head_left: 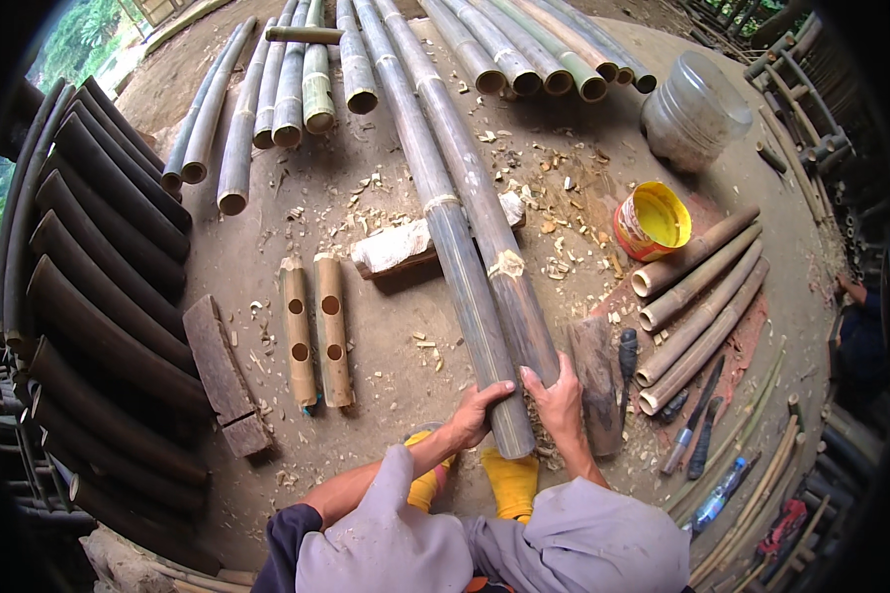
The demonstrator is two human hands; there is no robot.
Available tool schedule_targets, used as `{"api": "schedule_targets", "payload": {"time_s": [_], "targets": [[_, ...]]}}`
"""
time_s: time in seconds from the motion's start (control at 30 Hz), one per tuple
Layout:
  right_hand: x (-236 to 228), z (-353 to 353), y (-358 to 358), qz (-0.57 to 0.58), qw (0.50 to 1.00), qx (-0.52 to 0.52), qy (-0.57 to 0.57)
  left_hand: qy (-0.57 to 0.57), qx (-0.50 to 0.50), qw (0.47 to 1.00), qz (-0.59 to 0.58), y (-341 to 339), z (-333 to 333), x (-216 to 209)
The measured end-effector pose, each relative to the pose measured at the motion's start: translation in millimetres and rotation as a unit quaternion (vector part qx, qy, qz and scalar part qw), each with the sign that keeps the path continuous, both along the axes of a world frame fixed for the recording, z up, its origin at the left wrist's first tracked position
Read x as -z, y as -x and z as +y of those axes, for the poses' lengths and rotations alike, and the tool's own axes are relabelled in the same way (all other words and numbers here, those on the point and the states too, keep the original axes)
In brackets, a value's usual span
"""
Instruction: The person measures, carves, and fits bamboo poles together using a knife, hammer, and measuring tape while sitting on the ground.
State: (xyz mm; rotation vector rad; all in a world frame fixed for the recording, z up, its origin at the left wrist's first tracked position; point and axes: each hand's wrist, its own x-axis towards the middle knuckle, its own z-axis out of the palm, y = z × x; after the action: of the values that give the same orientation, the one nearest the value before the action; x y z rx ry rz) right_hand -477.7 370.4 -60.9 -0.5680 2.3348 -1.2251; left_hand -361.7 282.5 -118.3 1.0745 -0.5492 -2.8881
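Observation:
Two long bamboo poles lie side by side, running from my knees far across the floor. My left hand [477, 411] is closed round the near end of the left bamboo pole [470, 296], thumb on top and fingers underneath. My right hand [561, 400] grips the near end of the right bamboo pole [525, 321], its thumb on the near end and fingers along the outer side. A whitish block [396, 247] lies crosswise under both poles. The left pole's end reaches nearer to me than the right one's.
Two short bamboo pieces with round holes [298, 371] [335, 326] lie left of the poles. Dark split bamboo [119, 296] is stacked at far left. A yellow bucket [655, 219], short bamboo tubes [707, 331], a wooden block [595, 385], knives [692, 425] and a bottle [719, 494] lie right.

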Motion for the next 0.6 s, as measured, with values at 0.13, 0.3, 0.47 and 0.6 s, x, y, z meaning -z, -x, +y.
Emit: {"api": "schedule_targets", "payload": {"time_s": [0.13, 0.3, 0.47, 0.6], "targets": [[2.2, -1.9, -1.8, 0.008, 1.0, 0.007, 0.006, 0.005, -0.003, 1.0, 0.001, -1.5, -0.6, 0.0], [4.7, -1.2, -1.3, 0.001, 1.0, 0.008, 0.014, 0.011, -0.017, 1.0, 0.002, -0.5, 0.9, -3.0], [4.7, -2.5, -1.4, -0.014, 1.0, 0.018, 0.017, 0.009, -0.019, 1.0, 0.004, 0.2, 1.3, -1.1], [5.7, -1.8, -1.4, -0.004, 0.999, 0.013, 0.029, 0.015, -0.024, 1.0, -0.001, 0.6, 1.7, -6.8]]}}
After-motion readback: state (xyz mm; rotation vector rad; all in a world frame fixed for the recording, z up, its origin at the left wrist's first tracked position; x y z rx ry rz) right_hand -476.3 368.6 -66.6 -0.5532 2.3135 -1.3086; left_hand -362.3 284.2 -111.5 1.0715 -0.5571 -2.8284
